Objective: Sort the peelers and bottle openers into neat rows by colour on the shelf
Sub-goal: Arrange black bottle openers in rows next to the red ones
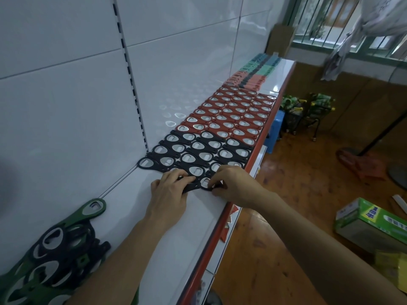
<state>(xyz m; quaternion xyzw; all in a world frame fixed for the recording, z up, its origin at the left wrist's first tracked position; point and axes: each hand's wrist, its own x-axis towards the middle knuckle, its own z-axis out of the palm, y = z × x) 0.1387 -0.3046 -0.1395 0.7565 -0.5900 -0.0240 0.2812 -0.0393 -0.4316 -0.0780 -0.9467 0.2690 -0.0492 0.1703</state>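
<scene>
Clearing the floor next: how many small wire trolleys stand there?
2: one small wire trolley with yellow handle beside the blue plastic stool, the other just beyond it. The white shelf may hide more.

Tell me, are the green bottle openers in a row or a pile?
A pile. The green bottle openers lie jumbled with black ones, overlapping, at the near end of the shelf.

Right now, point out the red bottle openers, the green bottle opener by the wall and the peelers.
red bottle openers (233, 116): head view, middle of the block.
green bottle opener (93, 209): head view, its head end.
peelers (253, 71): head view, middle of the far rows.
</scene>
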